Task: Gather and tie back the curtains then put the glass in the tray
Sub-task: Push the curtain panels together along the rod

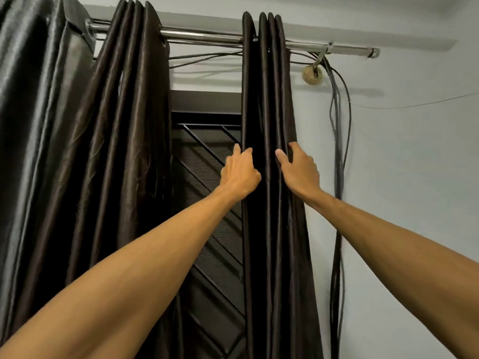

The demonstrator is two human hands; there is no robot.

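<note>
Gathering is being done high on the right curtain [269,99], whose pleats are clasped at the left edge by the left hand [241,171], curled round a fold, and at the right edge by the right hand [299,168], pinching the cloth. The glossy cloth could be let slip and fan out if the squeeze is eased before a tie is put on; beyond, the rod [202,37] could be strained by a downward tug and the cables [339,156] just beside caught into the bundle. Neither glass nor tray is seen.
</note>
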